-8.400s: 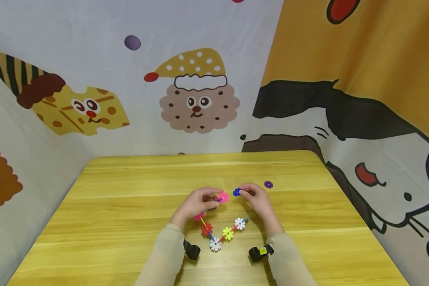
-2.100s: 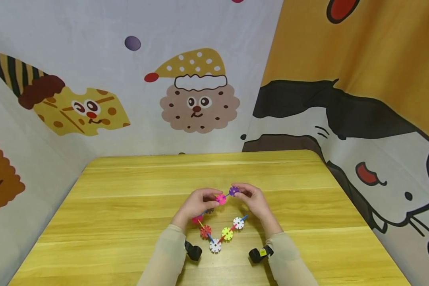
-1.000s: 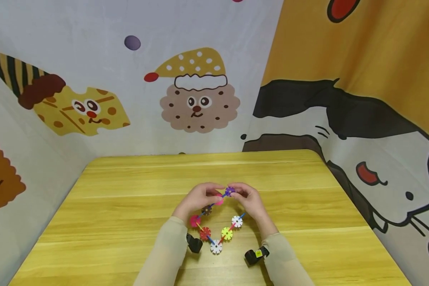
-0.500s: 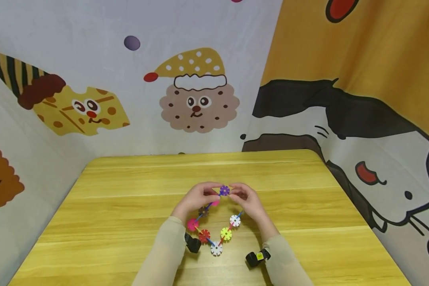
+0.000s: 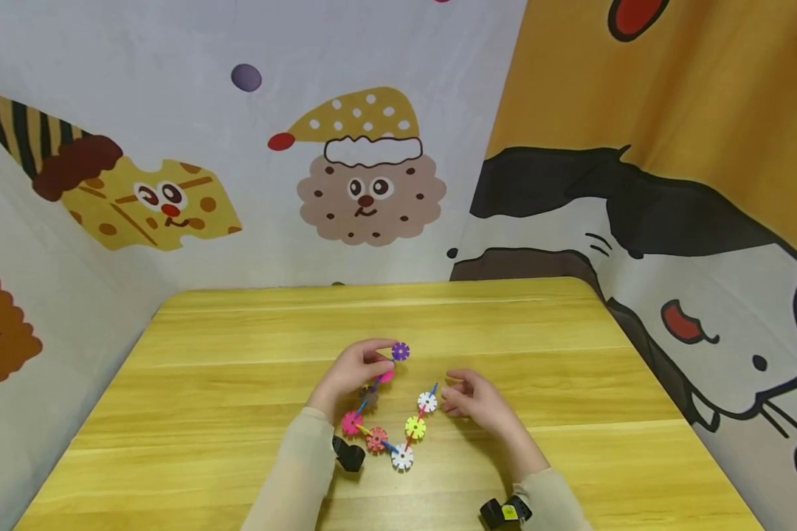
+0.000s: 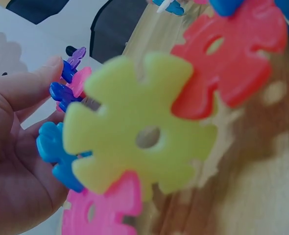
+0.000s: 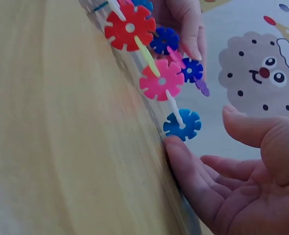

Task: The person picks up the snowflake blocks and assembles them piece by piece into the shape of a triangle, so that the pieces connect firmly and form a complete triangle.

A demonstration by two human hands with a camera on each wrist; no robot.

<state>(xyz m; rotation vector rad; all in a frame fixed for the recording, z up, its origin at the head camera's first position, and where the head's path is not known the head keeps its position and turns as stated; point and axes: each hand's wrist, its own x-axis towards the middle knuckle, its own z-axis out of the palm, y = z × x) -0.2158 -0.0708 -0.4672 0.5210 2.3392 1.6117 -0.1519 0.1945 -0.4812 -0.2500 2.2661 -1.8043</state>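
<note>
The right hand (image 5: 473, 402) has let go of the purple disc (image 5: 401, 352) and dropped back to the table (image 5: 239, 369), fingers loosely curled, holding nothing. The left hand (image 5: 357, 369) alone pinches the chain of discs (image 5: 398, 435) near its purple end; the join there appears seated, though partly hidden.

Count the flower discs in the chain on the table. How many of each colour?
Purple plastic flower disc: 1
Pink plastic flower discs: 2
Red plastic flower disc: 1
White plastic flower discs: 2
Yellow-green plastic flower disc: 1
Dark plastic flower disc, colour unclear: 1
Total: 8
</note>
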